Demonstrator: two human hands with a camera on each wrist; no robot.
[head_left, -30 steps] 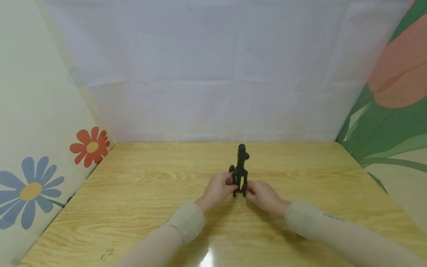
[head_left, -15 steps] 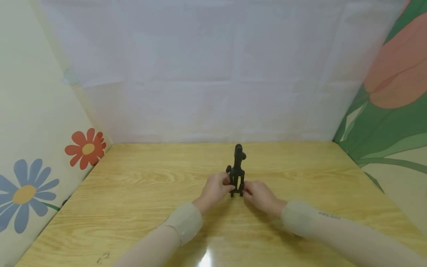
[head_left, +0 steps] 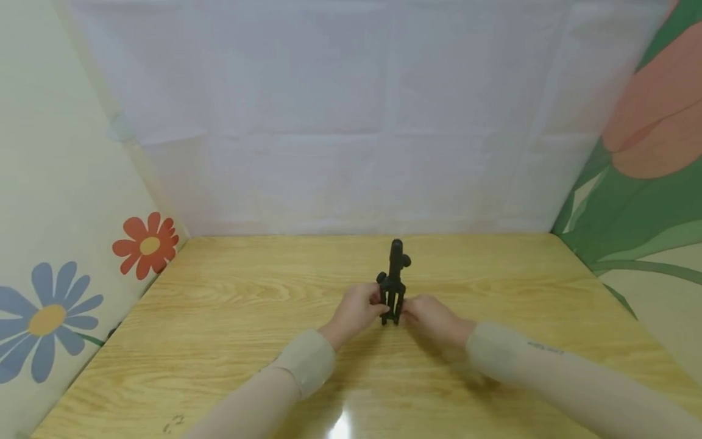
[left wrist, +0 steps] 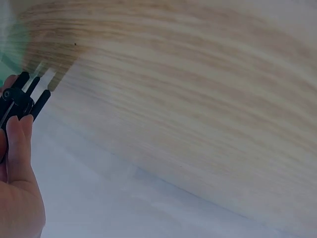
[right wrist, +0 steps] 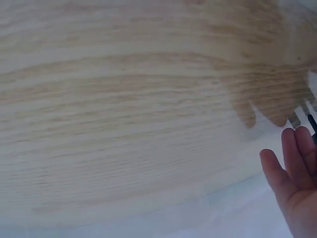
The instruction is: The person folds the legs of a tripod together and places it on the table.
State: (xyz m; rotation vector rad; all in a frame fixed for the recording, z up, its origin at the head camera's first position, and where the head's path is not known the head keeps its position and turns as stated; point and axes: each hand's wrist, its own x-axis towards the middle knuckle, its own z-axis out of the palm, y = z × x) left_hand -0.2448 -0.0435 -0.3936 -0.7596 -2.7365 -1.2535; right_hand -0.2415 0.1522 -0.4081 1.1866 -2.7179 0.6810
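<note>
A small black tripod point(head_left: 393, 283) with knobs on its sides stands upright on the wooden table, its legs pointing down and close together. My left hand point(head_left: 354, 311) grips its lower left side between thumb and fingers. On the opposite side, my right hand point(head_left: 432, 318) pinches a leg low down. In the left wrist view, the leg ends of the tripod point(left wrist: 19, 99) stick out past my fingertips point(left wrist: 15, 124). Only a sliver of a black leg point(right wrist: 312, 122) shows in the right wrist view, beside my fingers point(right wrist: 292, 153); the thumb there is hidden.
The wood-grain table point(head_left: 247, 341) runs back to a white sheet point(head_left: 307, 122). A flower-painted panel point(head_left: 33, 183) borders the left side, and another panel with green leaves and a pink bloom point(head_left: 652, 134) borders the right.
The tripod's legs have drawn closer together. My right hand has shifted slightly left with the leg, while my left hand keeps its grip in about the same place.
</note>
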